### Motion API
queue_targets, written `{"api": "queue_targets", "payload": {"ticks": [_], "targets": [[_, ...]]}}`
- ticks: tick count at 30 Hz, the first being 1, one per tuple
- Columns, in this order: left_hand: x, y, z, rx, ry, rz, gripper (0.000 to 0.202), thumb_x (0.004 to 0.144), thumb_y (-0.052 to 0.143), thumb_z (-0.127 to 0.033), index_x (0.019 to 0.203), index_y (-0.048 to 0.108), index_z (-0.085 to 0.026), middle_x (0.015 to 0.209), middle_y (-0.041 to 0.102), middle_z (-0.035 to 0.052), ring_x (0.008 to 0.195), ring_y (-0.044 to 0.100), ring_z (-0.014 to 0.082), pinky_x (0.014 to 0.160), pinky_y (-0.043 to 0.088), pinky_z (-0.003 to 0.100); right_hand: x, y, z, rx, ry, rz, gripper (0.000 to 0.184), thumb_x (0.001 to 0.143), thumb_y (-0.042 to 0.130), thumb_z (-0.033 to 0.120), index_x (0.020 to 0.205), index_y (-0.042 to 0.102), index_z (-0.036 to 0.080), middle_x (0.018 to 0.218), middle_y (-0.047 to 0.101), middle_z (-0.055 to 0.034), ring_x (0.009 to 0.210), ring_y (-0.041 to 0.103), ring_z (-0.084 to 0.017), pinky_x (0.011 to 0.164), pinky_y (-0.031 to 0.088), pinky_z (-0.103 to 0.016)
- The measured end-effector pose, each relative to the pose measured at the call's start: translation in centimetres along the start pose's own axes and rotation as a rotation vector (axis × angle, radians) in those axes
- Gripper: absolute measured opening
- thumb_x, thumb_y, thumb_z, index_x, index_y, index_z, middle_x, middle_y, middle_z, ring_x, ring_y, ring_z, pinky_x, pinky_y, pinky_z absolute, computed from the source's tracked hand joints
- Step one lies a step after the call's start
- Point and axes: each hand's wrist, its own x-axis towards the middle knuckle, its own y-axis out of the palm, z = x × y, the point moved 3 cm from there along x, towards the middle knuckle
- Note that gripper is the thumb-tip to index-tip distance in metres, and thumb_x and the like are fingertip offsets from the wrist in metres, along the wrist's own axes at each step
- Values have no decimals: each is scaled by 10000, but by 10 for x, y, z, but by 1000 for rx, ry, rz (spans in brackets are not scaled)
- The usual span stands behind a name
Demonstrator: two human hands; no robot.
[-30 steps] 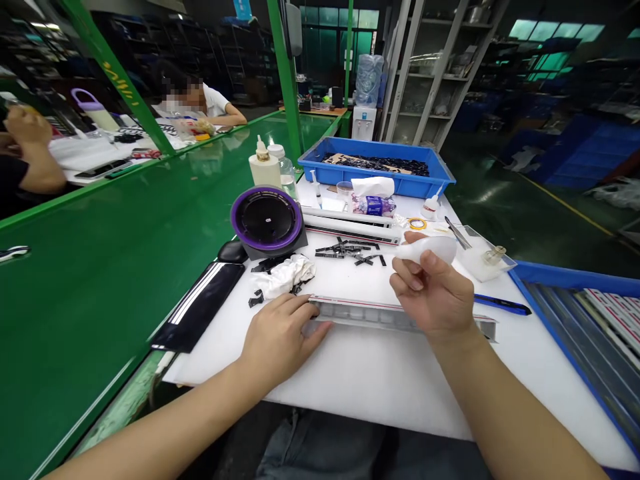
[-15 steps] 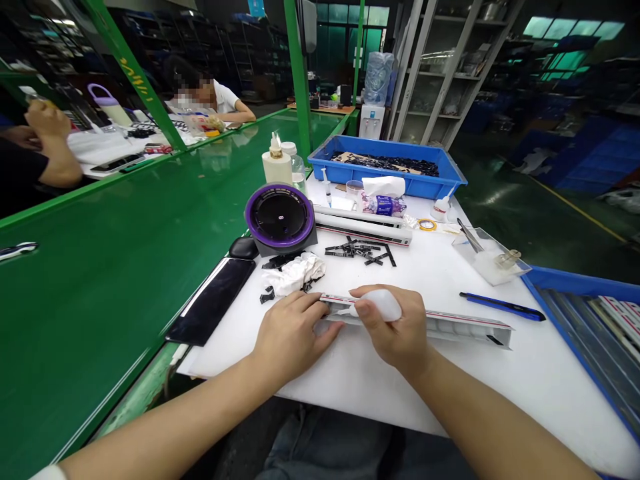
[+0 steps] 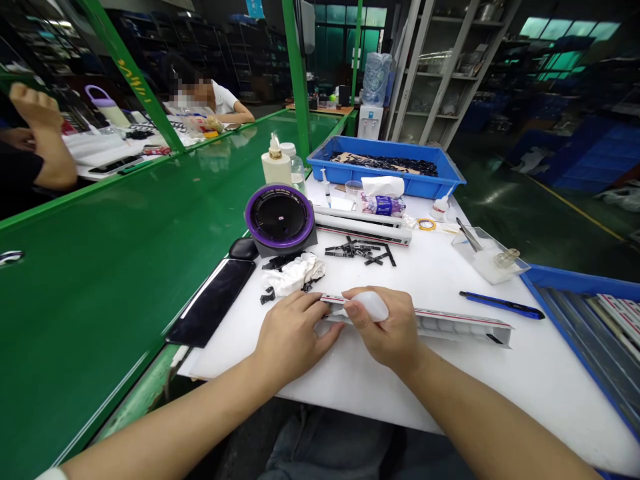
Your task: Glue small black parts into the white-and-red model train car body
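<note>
A long grey strip with a red edge [image 3: 450, 323] lies across the white table [image 3: 440, 393] in front of me. My left hand [image 3: 293, 330] rests flat on the strip's left end, fingers spread. My right hand [image 3: 387, 330] grips a small white squeeze bottle [image 3: 373, 305], its tip pointing left onto the strip beside my left fingers. A crumpled white cloth [image 3: 297, 272] and small black clips [image 3: 357, 251] lie just beyond my hands.
A purple-rimmed round device [image 3: 279, 217] stands at the table's left, with a black slab [image 3: 213, 300] and a green conveyor [image 3: 110, 247] beyond. A blue bin [image 3: 387, 167], two more strips [image 3: 363, 225], a blue pen [image 3: 503, 305] and a clear tray [image 3: 487, 257] lie behind. Other people sit across the conveyor.
My right hand has brought the white bottle down from above the table onto the strip's left end and nudged slightly left. My left hand stayed on the strip.
</note>
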Motion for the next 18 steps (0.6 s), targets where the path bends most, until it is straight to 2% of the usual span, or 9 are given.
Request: {"api": "queue_targets", "payload": {"ticks": [9, 18], "targets": [[0, 0, 0, -3, -2, -1, 195, 844, 615, -379, 862, 674, -194, 921, 712, 55, 868, 641, 238, 760, 550, 398, 0, -1, 1, 6, 13, -13, 113, 887, 618, 229, 855, 693, 151, 790, 728, -29, 702, 677, -115, 663, 531, -209], [-1, 1, 1, -1, 7, -17, 213, 849, 609, -391, 897, 684, -197, 959, 722, 52, 875, 643, 237, 751, 552, 398, 1, -2, -1, -2, 35, 4, 139, 908, 582, 256, 855, 684, 177, 790, 726, -20, 694, 675, -127, 653, 537, -236]]}}
